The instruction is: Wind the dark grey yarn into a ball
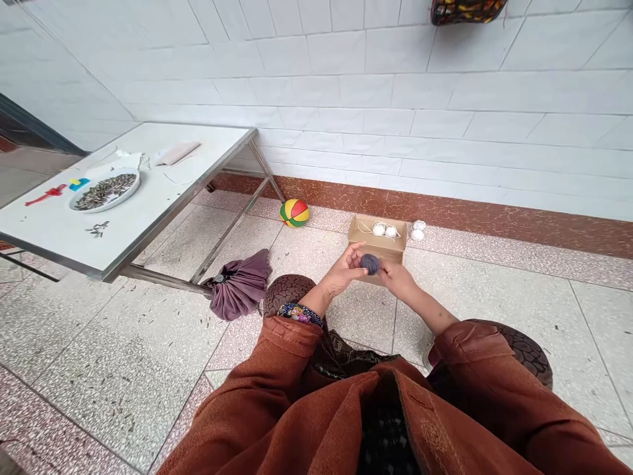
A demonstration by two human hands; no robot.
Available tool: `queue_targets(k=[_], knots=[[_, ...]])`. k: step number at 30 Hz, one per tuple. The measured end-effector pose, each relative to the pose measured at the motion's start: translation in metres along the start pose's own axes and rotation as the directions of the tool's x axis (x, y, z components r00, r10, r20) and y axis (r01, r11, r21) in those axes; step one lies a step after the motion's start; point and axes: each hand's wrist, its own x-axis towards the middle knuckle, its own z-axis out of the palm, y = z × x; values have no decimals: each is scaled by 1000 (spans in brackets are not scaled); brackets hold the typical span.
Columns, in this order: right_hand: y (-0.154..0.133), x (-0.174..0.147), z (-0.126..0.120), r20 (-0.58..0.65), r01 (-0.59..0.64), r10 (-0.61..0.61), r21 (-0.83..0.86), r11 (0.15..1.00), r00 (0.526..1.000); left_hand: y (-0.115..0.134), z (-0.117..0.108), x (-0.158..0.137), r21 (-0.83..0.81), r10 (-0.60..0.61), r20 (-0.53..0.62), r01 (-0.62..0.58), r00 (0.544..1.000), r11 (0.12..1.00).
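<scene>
A small dark grey-purple ball of yarn (369, 264) is held up between my two hands, above the near side of a cardboard box. My left hand (343, 272) grips it from the left, with the thumb along its lower edge. Close against its right side, my right hand (397, 279) has its fingers pinched together; a strand between them is too small to make out. The open cardboard box (353, 231) stands on the floor beyond, with white balls of yarn (384, 229) in it. More white balls of yarn (418, 230) lie to the right of the box.
A metal-framed table (163, 191) at left carries a plate (134, 189) of sunflower-seed-like pieces and a red strip (47, 194). A colourful ball (295, 213) sits by the wall. A purple cloth bag (241, 285) hangs low near the table leg. Dark bits litter the tiled floor (99, 356).
</scene>
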Motion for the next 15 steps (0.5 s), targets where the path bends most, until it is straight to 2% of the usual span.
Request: queue_targets(k=[2, 5, 7, 8, 10, 12, 15], knots=[[-3, -11, 5, 97, 87, -80, -71, 994, 992, -2, -2, 2, 33, 14, -82, -11, 997, 999], [-13, -24, 4, 237, 293, -272, -57, 954, 933, -6, -5, 3, 173, 14, -177, 17, 984, 985], [-20, -25, -3, 218, 374, -366, 6, 928, 905, -8, -5, 3, 273, 15, -186, 37, 982, 961], [-23, -23, -8, 174, 384, -384, 32, 923, 907, -10, -5, 3, 314, 16, -169, 39, 985, 949], [-25, -15, -17, 54, 356, -360, 64, 932, 932, -11, -3, 2, 365, 13, -108, 28, 994, 931], [-22, -4, -22, -57, 281, -278, 73, 957, 959, -12, -2, 0, 371, -11, -23, 19, 1000, 928], [-14, 7, -22, -142, 167, -154, 89, 982, 978, -10, -1, -1, 283, -60, 90, 33, 994, 959]])
